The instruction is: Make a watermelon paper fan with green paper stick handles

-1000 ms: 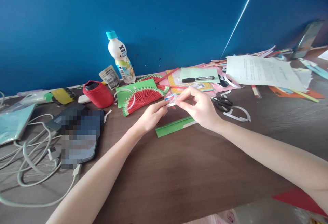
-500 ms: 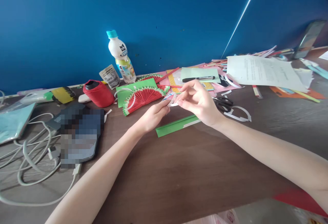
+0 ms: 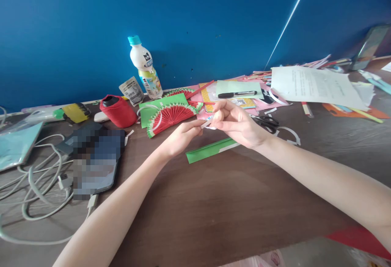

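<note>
My left hand (image 3: 180,137) and my right hand (image 3: 238,122) meet above the brown table (image 3: 214,201), both pinched on a small white strip (image 3: 209,124) held between their fingertips. The strip is mostly hidden by the fingers, and I cannot make out what it is. Just below the hands lies a folded green paper strip (image 3: 210,150). Behind the left hand sits a red pleated paper fan with green and white edging (image 3: 169,116) on a green sheet. Black scissors (image 3: 269,122) lie right beside my right hand.
A drink bottle with a teal cap (image 3: 143,69) stands by the blue wall. A red pouch (image 3: 117,110), a phone (image 3: 94,159) and white cables (image 3: 36,185) fill the left. A black marker (image 3: 236,94), coloured papers and a white sheet (image 3: 314,85) lie at the back right.
The right hand's fingers have closed down onto the small strip and the hands have drawn slightly closer together. The blue-tipped piece seen earlier is now hidden.
</note>
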Available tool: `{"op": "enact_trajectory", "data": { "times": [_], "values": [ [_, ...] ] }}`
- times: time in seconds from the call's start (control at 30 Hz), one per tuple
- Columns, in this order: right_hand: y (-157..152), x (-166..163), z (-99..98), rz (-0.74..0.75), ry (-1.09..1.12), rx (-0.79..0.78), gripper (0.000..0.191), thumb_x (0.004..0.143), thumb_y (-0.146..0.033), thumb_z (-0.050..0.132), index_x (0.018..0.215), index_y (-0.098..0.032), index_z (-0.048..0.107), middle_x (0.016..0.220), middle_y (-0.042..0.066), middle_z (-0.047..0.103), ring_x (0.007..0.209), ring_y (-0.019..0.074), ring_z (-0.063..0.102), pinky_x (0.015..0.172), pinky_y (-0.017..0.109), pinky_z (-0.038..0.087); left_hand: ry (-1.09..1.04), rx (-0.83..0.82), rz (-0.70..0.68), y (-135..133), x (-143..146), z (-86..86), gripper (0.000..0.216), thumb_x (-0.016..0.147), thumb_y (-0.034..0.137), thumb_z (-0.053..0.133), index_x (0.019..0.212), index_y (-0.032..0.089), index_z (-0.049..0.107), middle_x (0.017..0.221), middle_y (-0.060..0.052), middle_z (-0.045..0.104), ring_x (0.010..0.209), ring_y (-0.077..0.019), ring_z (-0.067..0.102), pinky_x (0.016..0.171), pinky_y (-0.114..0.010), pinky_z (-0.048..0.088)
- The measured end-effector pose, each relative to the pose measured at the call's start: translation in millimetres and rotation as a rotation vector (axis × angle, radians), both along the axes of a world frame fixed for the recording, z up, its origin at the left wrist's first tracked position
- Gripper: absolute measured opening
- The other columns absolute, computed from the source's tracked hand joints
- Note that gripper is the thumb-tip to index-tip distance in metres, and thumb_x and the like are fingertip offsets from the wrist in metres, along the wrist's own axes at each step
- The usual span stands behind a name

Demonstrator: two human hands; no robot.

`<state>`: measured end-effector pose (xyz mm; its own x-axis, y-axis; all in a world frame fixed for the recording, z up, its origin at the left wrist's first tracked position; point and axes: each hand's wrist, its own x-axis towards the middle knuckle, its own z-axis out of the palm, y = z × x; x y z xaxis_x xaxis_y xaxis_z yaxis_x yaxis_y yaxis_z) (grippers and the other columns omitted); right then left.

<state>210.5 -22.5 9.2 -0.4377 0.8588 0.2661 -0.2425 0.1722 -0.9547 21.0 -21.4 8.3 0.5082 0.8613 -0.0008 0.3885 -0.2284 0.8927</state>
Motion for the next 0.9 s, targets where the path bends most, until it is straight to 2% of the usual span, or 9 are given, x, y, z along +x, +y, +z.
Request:
{"op": "enact_trajectory", "data": {
  "times": [0.23, 0.37, 0.43, 0.5, 0.6, 0.67, 0.77, 0.83, 0.9],
  "values": [
    [5, 5, -0.7, 0.084, 0.041, -0.095, 0.028, 0.06, -0.028, 0.073, 0.082, -0.025, 0.054, 0.058, -0.007, 0.043, 0.067, 0.0131, 0.054, 0.076, 0.033, 0.045, -0.015, -0.029, -0.084, -2, -2, 5.7, 0.036, 0.082, 0.031, 0.038, 0.104, 0.014, 0.061, 0.07, 0.001, 0.048, 0.067, -0.0108, 0.041, 0.068, -0.025, 0.037],
    [7, 9, 6.1, 0.268, 0.05, -0.087, 0.03, 0.059, -0.033, 0.074, 0.082, -0.024, 0.057, 0.052, -0.008, 0.041, 0.061, 0.0126, 0.05, 0.077, 0.035, 0.045, -0.007, -0.019, -0.052, 1, -4, 5.6, 0.039, 0.081, 0.027, 0.036, 0.109, 0.013, 0.059, 0.075, 0.0, 0.053, 0.07, -0.0117, 0.044, 0.07, -0.025, 0.039],
    [7, 10, 9.1, 0.329, 0.03, -0.082, 0.024, 0.062, -0.03, 0.073, 0.08, -0.023, 0.058, 0.055, -0.006, 0.046, 0.061, 0.0117, 0.05, 0.078, 0.035, 0.045, 0.039, 0.027, -0.046, 2, -4, 5.2, 0.041, 0.081, 0.026, 0.035, 0.113, 0.014, 0.057, 0.082, -0.001, 0.057, 0.074, -0.0129, 0.047, 0.073, -0.026, 0.04],
    [7, 10, 9.8, 0.297, 0.042, -0.106, 0.017, 0.067, -0.027, 0.07, 0.079, -0.022, 0.057, 0.061, -0.005, 0.051, 0.064, 0.0109, 0.052, 0.076, 0.032, 0.046, 0.149, 0.104, -0.059, 2, -3, 4.0, 0.039, 0.082, 0.025, 0.035, 0.11, 0.015, 0.059, 0.082, -0.001, 0.059, 0.074, -0.0132, 0.049, 0.072, -0.026, 0.04],
    [7, 7, 7.0, 0.235, 0.034, -0.183, 0.017, 0.07, -0.026, 0.068, 0.081, -0.021, 0.056, 0.07, -0.003, 0.056, 0.07, 0.0112, 0.057, 0.071, 0.03, 0.049, 0.308, 0.231, -0.105, 4, -4, -0.6, 0.032, 0.084, 0.027, 0.037, 0.095, 0.017, 0.064, 0.074, 0.0, 0.058, 0.067, -0.0125, 0.048, 0.068, -0.025, 0.039],
    [6, 4, 4.4, 0.196, -0.006, -0.22, 0.02, 0.068, -0.023, 0.069, 0.082, -0.02, 0.056, 0.076, -0.002, 0.058, 0.071, 0.011, 0.059, 0.069, 0.029, 0.051, 0.33, 0.302, -0.139, 7, -7, -4.2, 0.027, 0.083, 0.029, 0.042, 0.091, 0.017, 0.065, 0.081, -0.002, 0.059, 0.074, -0.0137, 0.052, 0.072, -0.025, 0.04],
    [3, 0, 0.8, 0.107, -0.075, -0.236, 0.025, 0.064, -0.014, 0.071, 0.083, -0.018, 0.055, 0.077, -0.002, 0.058, 0.07, 0.0102, 0.059, 0.068, 0.028, 0.053, 0.306, 0.335, -0.09, 12, -11, -5.2, 0.023, 0.077, 0.031, 0.053, 0.092, 0.018, 0.063, 0.094, -0.004, 0.059, 0.086, -0.0158, 0.054, 0.079, -0.027, 0.041],
    [1, -2, -1.1, 0.055, -0.125, -0.244, 0.027, 0.062, -0.011, 0.07, 0.084, -0.017, 0.055, 0.072, -0.003, 0.057, 0.069, 0.01, 0.059, 0.067, 0.028, 0.053, 0.309, 0.338, -0.029, 12, -13, -1.7, 0.02, 0.075, 0.03, 0.055, 0.089, 0.018, 0.061, 0.092, -0.003, 0.058, 0.084, -0.0153, 0.054, 0.076, -0.026, 0.041],
    [0, -3, -2.4, 0.023, -0.158, -0.248, 0.028, 0.062, -0.01, 0.07, 0.085, -0.017, 0.055, 0.069, -0.004, 0.055, 0.066, 0.0094, 0.058, 0.066, 0.028, 0.053, 0.352, 0.305, -0.036, 11, -13, 3.4, 0.015, 0.074, 0.029, 0.054, 0.083, 0.018, 0.061, 0.084, -0.001, 0.057, 0.077, -0.014, 0.054, 0.07, -0.025, 0.041]
  ]
}}
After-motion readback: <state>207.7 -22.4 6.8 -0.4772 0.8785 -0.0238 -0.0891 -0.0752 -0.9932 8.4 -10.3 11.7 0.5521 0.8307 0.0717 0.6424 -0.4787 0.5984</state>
